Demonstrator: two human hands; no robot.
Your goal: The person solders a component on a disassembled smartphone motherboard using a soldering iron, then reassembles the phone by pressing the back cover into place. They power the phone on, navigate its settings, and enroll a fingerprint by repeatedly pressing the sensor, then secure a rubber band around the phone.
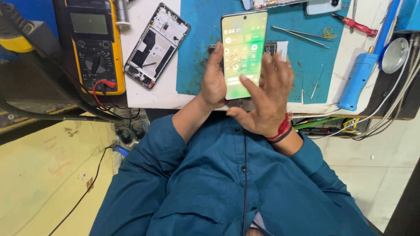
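Phone (243, 48): your left hand (213, 81) clamps its edge above the bench (153, 94); right hand (267, 98), fingers spread, touches its screen. Press lightly, grip steady.

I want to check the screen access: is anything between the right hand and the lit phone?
Nothing visible. The right hand hovers directly over the phone, which the left hand holds by its edge.

Smartphone (243, 52) held upright in my view, long axis toward twelve o'clock, above the blue mat's near edge. Screen lit, green-tinted, showing a panel of round icons and tiles; punch-hole camera at the top edge. A dark cable runs from its bottom edge toward six o'clock. Slim, rounded corners, glass unbroken.
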